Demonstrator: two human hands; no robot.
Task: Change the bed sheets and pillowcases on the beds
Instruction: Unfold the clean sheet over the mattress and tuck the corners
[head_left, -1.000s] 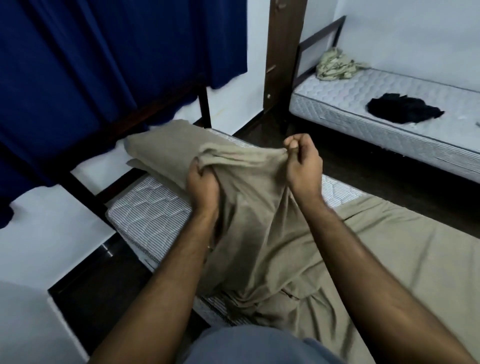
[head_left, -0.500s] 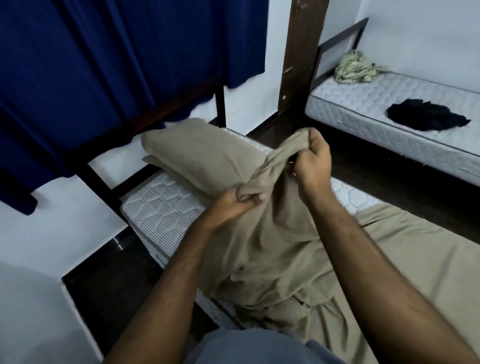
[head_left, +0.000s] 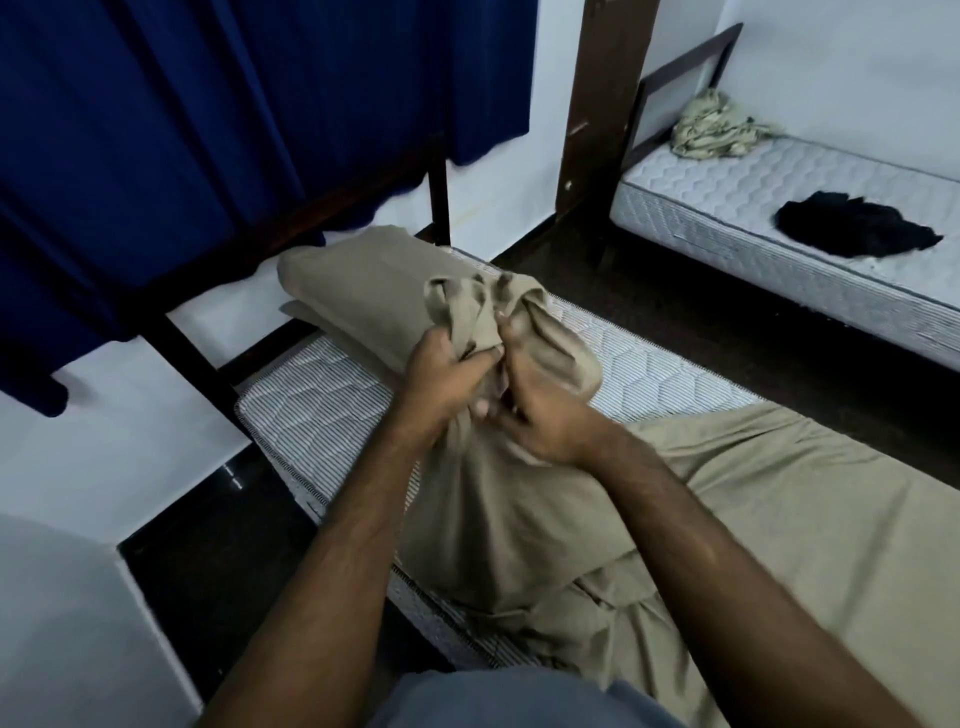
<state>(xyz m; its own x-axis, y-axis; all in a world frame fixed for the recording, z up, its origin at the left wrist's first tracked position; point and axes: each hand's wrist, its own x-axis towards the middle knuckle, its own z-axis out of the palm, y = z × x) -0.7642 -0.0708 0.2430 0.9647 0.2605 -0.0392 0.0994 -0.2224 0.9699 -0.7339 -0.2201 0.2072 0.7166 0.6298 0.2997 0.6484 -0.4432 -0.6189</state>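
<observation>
Both hands bunch the corner of the tan sheet above the near bed.

The left hand (head_left: 447, 364) and right hand (head_left: 540, 415) sit close together, fingers curled tight around a gathered corner of the sheet (head_left: 483, 317); the rest of it trails down over the bed's near side and lies loose toward the foot. A tan pillow (head_left: 358, 286) rests at the head corner, and the striped mattress (head_left: 332, 405) shows bare beside it. The step looks like fitting the sheet; next, the bunched corner probably needs opening and pulling over the head corner.
</observation>
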